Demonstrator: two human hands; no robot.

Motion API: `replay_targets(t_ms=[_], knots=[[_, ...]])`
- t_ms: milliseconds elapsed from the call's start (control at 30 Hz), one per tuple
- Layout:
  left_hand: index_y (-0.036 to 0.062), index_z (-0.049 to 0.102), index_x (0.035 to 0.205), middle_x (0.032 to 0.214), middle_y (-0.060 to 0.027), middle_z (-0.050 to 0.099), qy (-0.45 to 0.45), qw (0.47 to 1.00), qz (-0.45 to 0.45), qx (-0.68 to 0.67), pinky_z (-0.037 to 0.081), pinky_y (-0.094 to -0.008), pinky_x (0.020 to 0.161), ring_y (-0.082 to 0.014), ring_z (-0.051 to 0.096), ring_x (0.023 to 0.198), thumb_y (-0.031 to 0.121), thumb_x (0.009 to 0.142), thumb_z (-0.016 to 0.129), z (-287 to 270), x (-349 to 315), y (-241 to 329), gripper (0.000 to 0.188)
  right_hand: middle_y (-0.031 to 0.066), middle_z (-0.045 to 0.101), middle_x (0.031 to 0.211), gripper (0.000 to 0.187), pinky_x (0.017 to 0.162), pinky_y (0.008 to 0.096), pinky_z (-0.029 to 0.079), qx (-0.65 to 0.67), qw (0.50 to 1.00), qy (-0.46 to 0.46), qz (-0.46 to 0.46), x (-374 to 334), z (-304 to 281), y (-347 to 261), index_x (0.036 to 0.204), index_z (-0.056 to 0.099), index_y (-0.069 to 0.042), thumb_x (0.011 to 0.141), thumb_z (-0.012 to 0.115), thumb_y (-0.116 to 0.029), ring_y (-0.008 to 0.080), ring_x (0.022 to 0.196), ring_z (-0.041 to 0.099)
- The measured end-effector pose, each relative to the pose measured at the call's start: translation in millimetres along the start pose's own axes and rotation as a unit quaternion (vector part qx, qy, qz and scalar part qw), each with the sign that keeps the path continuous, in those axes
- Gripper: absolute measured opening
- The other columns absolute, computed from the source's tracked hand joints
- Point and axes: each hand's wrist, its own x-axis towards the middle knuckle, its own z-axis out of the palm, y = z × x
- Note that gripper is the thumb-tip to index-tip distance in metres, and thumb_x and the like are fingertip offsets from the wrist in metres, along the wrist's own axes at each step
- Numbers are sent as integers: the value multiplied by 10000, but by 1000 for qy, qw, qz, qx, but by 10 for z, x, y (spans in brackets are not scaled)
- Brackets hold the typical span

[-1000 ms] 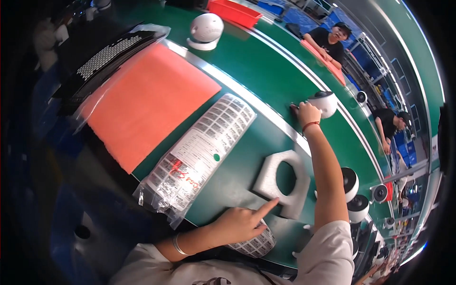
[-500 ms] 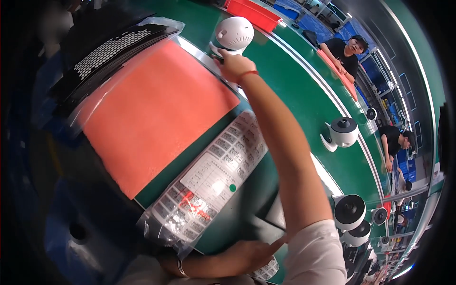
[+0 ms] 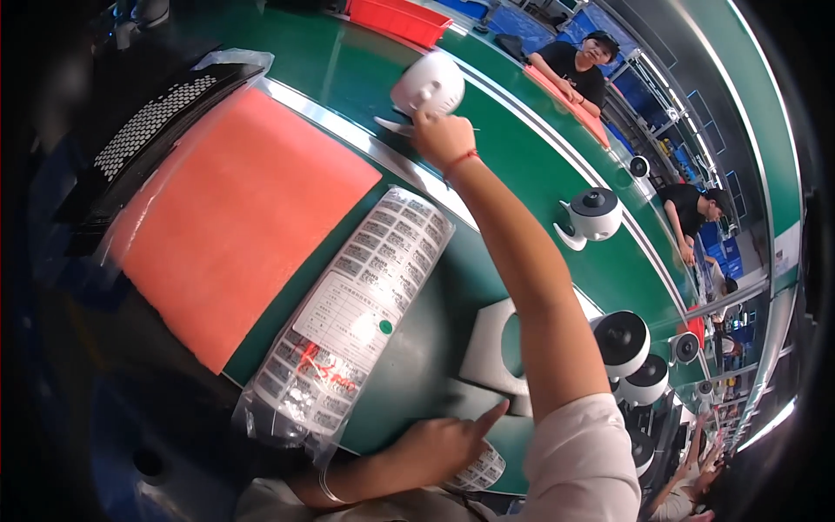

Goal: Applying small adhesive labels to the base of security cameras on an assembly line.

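Near the far edge of the metal strip my right hand (image 3: 444, 139) is closed on a white round device (image 3: 432, 80) with a curved foot, tilted over the green surface. Low in the view, my left hand (image 3: 435, 454) has one digit stretched out and the other fingers curled. Those fingers appear closed on a strip of printed labels (image 3: 484, 471), partly covered by the hand. Beyond that hand lies a clear bag of label sheets (image 3: 357, 304) with red handwriting. A white frame-like part (image 3: 487, 348) is partly behind my right forearm.
An orange foam sheet (image 3: 252, 217) lies at left, beside stacked black perforated panels (image 3: 156, 122). Another white device with a dark top (image 3: 595, 211) stands on the green belt (image 3: 522, 165); several more are at right. A red bin (image 3: 400, 22) is far off. Co-workers sit across the belt.
The white device in my right hand has turned and tipped, and my fingers have moved onto its body. The view has shifted, uncovering the white frame-like part. My left hand keeps its pose.
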Motion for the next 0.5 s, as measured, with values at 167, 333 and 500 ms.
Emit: replay_targets(t_ms=[167,333,500], knots=[[122,385,1459,699,-158,649,-29,998,-44,-23,533,-449,549,-334,654,606,301,879,654,-38,35,-12,664,88,694,786,196,550,450,525,8,999,-34,33,-746,-674,495,921,622,-155,893,585,-345,313,662,678],[81,509,1319,835,-206,680,40,994,-34,-92,542,-466,635,-383,664,716,245,863,652,-135,37,18,505,165,680,791,267,641,421,504,168,983,-75,-12,-1545,-2127,841,912,675,-52,818,718,-298,342,702,661],[63,666,1120,844,-163,694,88,970,-94,-204,536,-351,663,-285,680,716,171,839,709,-178,-12,197,304,132,671,750,198,652,358,494,265,944,-174,93,-2464,-2887,843,875,688,-49,778,759,-206,260,674,654]])
